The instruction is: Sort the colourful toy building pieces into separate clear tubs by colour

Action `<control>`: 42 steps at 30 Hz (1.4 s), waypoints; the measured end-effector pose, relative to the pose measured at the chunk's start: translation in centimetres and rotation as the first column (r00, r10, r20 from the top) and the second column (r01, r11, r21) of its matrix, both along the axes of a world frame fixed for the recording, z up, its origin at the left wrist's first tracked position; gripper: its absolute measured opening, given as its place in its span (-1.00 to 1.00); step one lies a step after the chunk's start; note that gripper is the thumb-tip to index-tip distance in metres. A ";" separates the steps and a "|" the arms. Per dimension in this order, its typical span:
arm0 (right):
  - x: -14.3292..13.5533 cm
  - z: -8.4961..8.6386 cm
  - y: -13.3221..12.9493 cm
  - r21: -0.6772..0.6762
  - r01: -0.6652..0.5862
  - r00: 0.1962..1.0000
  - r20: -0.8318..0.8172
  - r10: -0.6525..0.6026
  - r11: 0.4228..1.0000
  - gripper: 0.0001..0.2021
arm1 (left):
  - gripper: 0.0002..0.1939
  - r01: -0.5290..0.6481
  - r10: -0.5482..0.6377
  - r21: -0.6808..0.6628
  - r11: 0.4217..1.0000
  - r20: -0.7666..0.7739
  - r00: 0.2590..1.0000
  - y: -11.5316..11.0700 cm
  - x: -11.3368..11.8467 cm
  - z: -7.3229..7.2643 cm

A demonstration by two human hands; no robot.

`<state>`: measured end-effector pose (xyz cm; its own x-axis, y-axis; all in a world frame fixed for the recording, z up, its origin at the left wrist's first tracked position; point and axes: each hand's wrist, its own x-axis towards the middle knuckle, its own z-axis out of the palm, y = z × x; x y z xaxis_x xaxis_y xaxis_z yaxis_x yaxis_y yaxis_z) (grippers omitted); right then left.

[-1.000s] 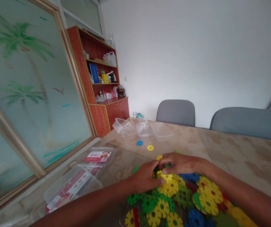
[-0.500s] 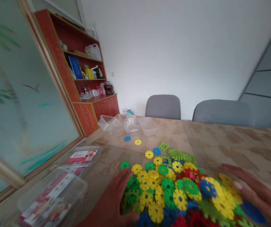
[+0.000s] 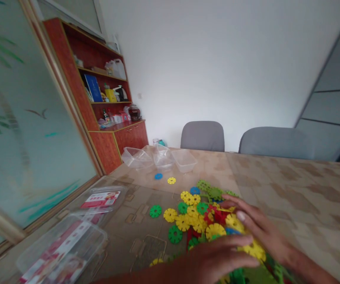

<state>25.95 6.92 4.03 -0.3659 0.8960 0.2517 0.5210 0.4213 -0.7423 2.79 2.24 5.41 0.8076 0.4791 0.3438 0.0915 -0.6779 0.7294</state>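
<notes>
A heap of plastic snowflake discs (image 3: 215, 230) in yellow, green, red and blue lies on the table in front of me. My left hand (image 3: 211, 258) reaches across the near side of the heap, fingers stretched out and a little apart. Against the right side of the pile rests my right hand (image 3: 263, 228), its fingers extended over yellow and red pieces. Neither hand grips a disc. Part of the heap is hidden beneath both hands. A green disc (image 3: 155, 211) lies loose at the left edge.
Clear plastic boxes (image 3: 184, 161) stand at the far end, near a loose blue disc (image 3: 158, 176) and a yellow disc (image 3: 171, 180). Transparent lids with labels (image 3: 66, 246) lie at the left. Grey chairs (image 3: 202, 136) stand behind the patterned table (image 3: 303, 189).
My left hand has moved right across the near side of the heap. My right hand has moved left and inward, pressing the pieces closer together. The view has shifted slightly.
</notes>
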 end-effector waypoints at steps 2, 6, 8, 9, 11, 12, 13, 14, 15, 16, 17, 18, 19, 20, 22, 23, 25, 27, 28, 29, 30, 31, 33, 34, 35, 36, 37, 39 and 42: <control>-0.2 0.6 3.2 0.056 0.003 1.000 -0.008 -0.002 0.998 -0.48 | -0.63 -0.227 0.228 0.107 0.968 0.004 0.974 2.0 -1.2 0.7; -1.3 0.5 9.3 0.000 0.027 0.992 0.122 -0.027 1.000 -0.25 | -0.63 -0.751 0.794 0.260 0.607 -0.204 0.572 8.2 -5.8 -0.6; -2.4 0.2 11.1 -0.040 -0.029 0.987 0.155 0.034 0.999 -0.17 | -0.55 -0.804 0.847 0.272 0.528 -0.238 0.476 11.0 -8.0 -1.7; -3.0 0.0 11.7 -0.056 -0.060 0.985 0.159 0.069 0.997 -0.15 | -0.53 -0.822 0.862 0.273 0.500 -0.250 0.441 12.1 -8.9 -2.2; -4.2 -0.2 12.1 -0.087 -0.126 0.976 0.169 0.139 0.988 -0.17 | -0.51 -0.840 0.872 0.263 0.475 -0.269 0.409 13.5 -10.0 -2.9; -4.7 -0.1 12.1 -0.100 -0.157 0.970 0.170 0.172 0.983 -0.19 | -0.51 -0.841 0.869 0.252 0.478 -0.275 0.411 13.8 -10.2 -3.2; -5.0 -0.1 12.1 -0.113 -0.186 0.965 0.168 0.203 0.976 -0.21 | -0.51 -0.838 0.861 0.237 0.491 -0.277 0.426 14.0 -10.1 -3.4; -5.3 0.0 11.9 -0.127 -0.212 0.959 0.163 0.231 0.969 -0.23 | -0.51 -0.830 0.848 0.219 0.513 -0.275 0.452 14.0 -9.8 -3.5; -5.4 0.2 11.8 -0.142 -0.236 0.954 0.154 0.257 0.961 -0.25 | -0.52 -0.816 0.830 0.197 0.543 -0.268 0.488 13.9 -9.3 -3.6; -5.5 0.3 11.6 -0.158 -0.259 0.949 0.142 0.281 0.953 -0.27 | -0.53 -0.797 0.807 0.171 0.579 -0.257 0.531 13.6 -8.6 -3.7; -5.5 0.5 11.3 -0.176 -0.280 0.944 0.126 0.304 0.944 -0.29 | -0.53 -0.773 0.779 0.140 0.618 -0.244 0.578 13.4 -7.8 -3.7; -5.5 0.6 11.1 -0.195 -0.300 0.940 0.107 0.324 0.934 -0.31 | -0.53 -0.744 0.744 0.105 0.660 -0.228 0.628 13.0 -6.9 -3.7; -5.4 0.8 10.7 -0.213 -0.319 0.935 0.088 0.343 0.924 -0.33 | -0.53 -0.707 0.703 0.067 0.704 -0.210 0.680 12.6 -5.9 -3.6; -5.3 0.9 10.3 -0.234 -0.343 0.930 0.054 0.365 0.910 -0.35 | -0.53 -0.664 0.656 0.027 0.747 -0.191 0.731 12.2 -4.8 -3.6; -5.0 1.2 9.1 -0.284 -0.419 0.906 -0.065 0.419 0.862 -0.41 | -0.54 -0.570 0.558 -0.054 0.820 -0.145 0.817 11.2 -2.8 -3.5; -4.7 1.5 8.3 -0.298 -0.457 0.889 -0.139 0.436 0.838 -0.46 | -0.54 -0.530 0.519 -0.086 0.844 -0.123 0.846 10.6 -2.0 -3.4; -3.9 2.1 6.3 -0.299 -0.501 0.861 -0.266 0.434 0.812 -0.54 | -0.53 -0.449 0.447 -0.182 0.875 -0.053 0.893 8.8 -0.7 -3.0; -2.7 3.2 3.8 -0.289 -0.497 0.859 -0.299 0.416 0.819 -0.59 | -0.52 -0.308 0.349 -0.338 0.889 0.066 0.935 6.5 -0.3 -2.1; -1.9 3.8 2.5 -0.294 -0.494 0.863 -0.282 0.419 0.818 -0.60 | -0.50 -0.204 0.282 -0.417 0.886 0.134 0.950 5.3 -0.4 -1.5; -1.1 4.3 1.2 -0.304 -0.499 0.863 -0.255 0.435 0.811 -0.61 | -0.48 -0.115 0.219 -0.460 0.880 0.178 0.959 4.2 -0.6 -0.8; -0.2 4.8 -0.1 -0.328 -0.488 0.873 -0.211 0.441 0.809 -0.63 | -0.47 -0.060 0.158 -0.452 0.890 0.182 0.971 3.4 -1.0 -0.1; 0.7 5.1 -1.2 -0.324 -0.446 0.895 -0.154 0.419 0.834 -0.64 | -0.49 -0.069 0.133 -0.396 0.916 0.137 0.982 2.9 -1.5 0.4; 2.9 4.9 -2.9 -0.242 -0.267 0.964 -0.061 0.260 0.933 -0.61 | -0.57 -0.231 0.235 -0.186 0.955 0.000 0.972 3.0 -2.8 0.9; 4.0 4.4 -3.4 -0.185 -0.138 0.990 -0.045 0.132 0.973 -0.58 | -0.62 -0.345 0.344 -0.096 0.934 -0.036 0.938 3.6 -3.5 0.8; 5.1 3.6 -3.7 -0.138 0.016 0.999 -0.045 -0.022 0.990 -0.55 | -0.63 -0.445 0.443 -0.027 0.895 -0.070 0.894 4.4 -4.1 0.5; 6.1 2.6 -3.9 -0.097 0.178 0.982 -0.052 -0.184 0.979 -0.52 | -0.60 -0.519 0.518 0.025 0.854 -0.115 0.848 5.3 -4.7 0.1; 6.9 1.5 -4.0 -0.073 0.318 0.945 -0.050 -0.322 0.945 -0.49 | -0.55 -0.561 0.563 0.064 0.825 -0.157 0.811 6.2 -5.2 -0.5; 7.8 -0.6 -4.0 -0.060 0.455 0.890 -0.010 -0.456 0.889 -0.44 | -0.50 -0.567 0.569 0.080 0.820 -0.214 0.794 7.5 -5.6 -1.5; 6.8 -2.4 -3.8 -0.070 0.402 0.915 0.053 -0.399 0.913 -0.40 | -0.51 -0.509 0.505 0.050 0.859 -0.238 0.830 7.5 -5.0 -2.3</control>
<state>32.76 3.16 1.63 0.0203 0.9855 0.1686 0.6615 0.1132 -0.7413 -2.23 9.70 3.15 0.5052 0.8469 0.1657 0.5885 -0.4786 0.6517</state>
